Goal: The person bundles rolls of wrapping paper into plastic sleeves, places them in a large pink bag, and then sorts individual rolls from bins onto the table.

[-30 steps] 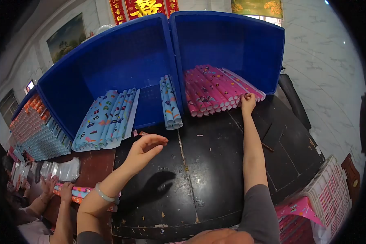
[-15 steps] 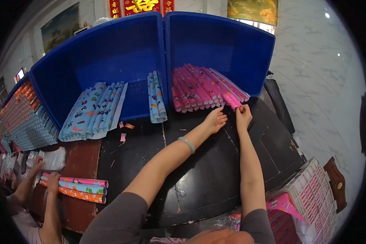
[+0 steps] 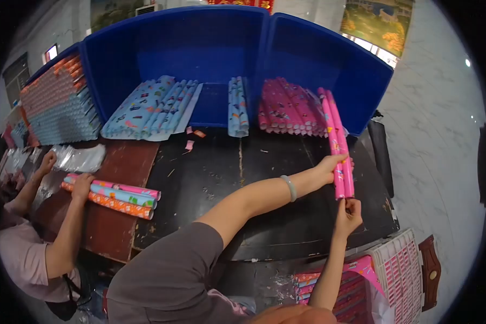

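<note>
Two pink patterned rolls (image 3: 337, 137) stand out from the right blue bin, lying side by side. My left hand (image 3: 333, 167), its arm wearing a pale bangle (image 3: 288, 188), is wrapped round them near their lower part. At their near ends is my right hand (image 3: 349, 214), its fingers pinched at the rim of the rolls. Behind them, a stack of pink rolls (image 3: 289, 108) rests in the right bin (image 3: 329, 59).
Blue rolls (image 3: 146, 108) lie in the middle bin (image 3: 194, 48); orange and light-blue rolls (image 3: 59, 105) are stacked far left. A co-worker's hand (image 3: 82, 187) holds three rolls (image 3: 124, 200). A white crate (image 3: 402, 270) stands lower right.
Two pink rolls have come out of the stack toward me. My left hand has closed round them, and my right hand has moved nearer with their ends. The view has shifted.
</note>
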Demonstrator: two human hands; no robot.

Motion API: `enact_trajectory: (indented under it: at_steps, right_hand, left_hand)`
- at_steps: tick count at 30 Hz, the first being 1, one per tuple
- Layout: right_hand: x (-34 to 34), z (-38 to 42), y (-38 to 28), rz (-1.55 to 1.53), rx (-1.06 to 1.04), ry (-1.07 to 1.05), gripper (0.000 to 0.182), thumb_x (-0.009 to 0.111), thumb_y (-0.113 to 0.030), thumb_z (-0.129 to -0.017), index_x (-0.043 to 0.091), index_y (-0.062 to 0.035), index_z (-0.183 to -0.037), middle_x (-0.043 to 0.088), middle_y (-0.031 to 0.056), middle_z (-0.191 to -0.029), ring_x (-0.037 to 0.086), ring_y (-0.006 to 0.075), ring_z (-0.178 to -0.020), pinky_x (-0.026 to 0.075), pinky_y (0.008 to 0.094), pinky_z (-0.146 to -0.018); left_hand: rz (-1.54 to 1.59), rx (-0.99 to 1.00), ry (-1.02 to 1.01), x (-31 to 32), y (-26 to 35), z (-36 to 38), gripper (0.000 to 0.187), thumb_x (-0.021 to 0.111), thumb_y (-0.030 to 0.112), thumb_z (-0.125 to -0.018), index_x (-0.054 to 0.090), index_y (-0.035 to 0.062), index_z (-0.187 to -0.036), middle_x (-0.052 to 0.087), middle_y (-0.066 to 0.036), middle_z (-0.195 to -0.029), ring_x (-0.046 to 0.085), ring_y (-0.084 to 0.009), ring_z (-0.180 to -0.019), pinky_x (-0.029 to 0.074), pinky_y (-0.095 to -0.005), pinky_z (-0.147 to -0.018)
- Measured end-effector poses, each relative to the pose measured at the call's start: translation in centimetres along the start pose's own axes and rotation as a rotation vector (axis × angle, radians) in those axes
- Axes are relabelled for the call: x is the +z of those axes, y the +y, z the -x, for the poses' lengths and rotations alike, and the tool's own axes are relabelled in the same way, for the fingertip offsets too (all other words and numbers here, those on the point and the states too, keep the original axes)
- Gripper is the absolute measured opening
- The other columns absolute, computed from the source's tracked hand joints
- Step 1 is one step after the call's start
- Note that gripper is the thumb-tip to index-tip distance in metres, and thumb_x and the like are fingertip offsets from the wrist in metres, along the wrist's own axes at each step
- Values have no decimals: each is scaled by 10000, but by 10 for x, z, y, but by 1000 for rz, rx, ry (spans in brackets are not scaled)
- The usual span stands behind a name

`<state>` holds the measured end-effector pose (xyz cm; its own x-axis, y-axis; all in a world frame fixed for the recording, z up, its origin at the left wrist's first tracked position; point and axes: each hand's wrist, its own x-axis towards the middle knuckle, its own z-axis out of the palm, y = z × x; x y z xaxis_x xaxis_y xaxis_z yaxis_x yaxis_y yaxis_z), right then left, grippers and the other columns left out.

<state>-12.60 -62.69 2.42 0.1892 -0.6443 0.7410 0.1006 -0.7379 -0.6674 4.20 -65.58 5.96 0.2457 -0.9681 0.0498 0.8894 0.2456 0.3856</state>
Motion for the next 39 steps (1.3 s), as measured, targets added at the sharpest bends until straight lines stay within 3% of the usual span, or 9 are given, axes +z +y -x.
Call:
enact_trajectory:
  at_steps: [5,11,13,19,21,23,25,32,39]
  right_hand:
    - [-15,55,-61,35,-108,16,163,630,51,-775,496,-21,-718,420,-33,-642,391,55,-585,338,199,-527]
    - [22,106,-140,-84,-275,-200,146,653,64,-734,525,-3,-708,520,50,-620,497,110,-562,410,224,-538]
    - [59,108,-154,-140,-283,-263,140,660,72,-699,551,-3,-745,531,110,-602,547,220,-527,434,288,-517]
    - [166,119,-185,-245,-93,-583,185,665,-49,-759,632,-69,-940,629,147,-742,648,252,-674,487,317,-578]
    - [199,130,-182,-137,-243,-602,193,676,-95,-775,652,-79,-966,635,126,-691,634,136,-615,478,258,-566]
    - [229,135,-175,-197,-254,-604,170,667,-110,-782,669,-82,-950,645,138,-716,642,160,-611,482,273,-567]
    - [256,134,-170,-179,-229,-628,139,643,-149,-785,676,-131,-919,631,164,-743,627,317,-666,494,364,-586]
    - [326,114,-144,-76,-213,-624,108,638,-165,-780,681,-126,-871,625,169,-733,622,326,-682,486,394,-593]
    - [388,91,-106,-111,-212,-588,117,619,-150,-766,661,-120,-870,616,184,-727,608,361,-701,478,430,-617]
  left_hand:
    - [-125,258,59,47,8,127,233,629,141,-834,525,14,-1000,594,-109,-922,608,-227,-839,528,-366,-770]
    - [-154,363,297,31,57,254,206,602,131,-850,523,-11,-976,605,-123,-880,624,-233,-803,541,-366,-728]
    - [-178,341,355,-1,95,262,244,566,187,-874,537,-15,-1008,611,-140,-915,611,-265,-850,511,-390,-787]
    - [-140,174,475,-96,200,280,289,585,174,-855,503,2,-1072,605,-159,-970,604,-300,-894,494,-451,-822]
    - [-185,124,461,-116,226,282,286,567,161,-862,476,21,-1094,605,-175,-980,596,-324,-916,475,-487,-834]
    - [-189,117,436,-137,250,278,296,579,154,-855,475,26,-1101,607,-178,-992,603,-326,-905,498,-468,-809]
    - [-209,162,423,-152,271,271,304,587,154,-850,477,14,-1097,612,-179,-973,617,-323,-859,524,-440,-772]
    - [-187,247,386,-173,309,250,403,600,140,-824,431,-31,-1148,605,-234,-1007,613,-374,-880,513,-471,-788]
    - [11,103,401,-187,320,240,370,593,153,-837,473,-46,-1125,599,-198,-981,603,-293,-884,514,-375,-777]
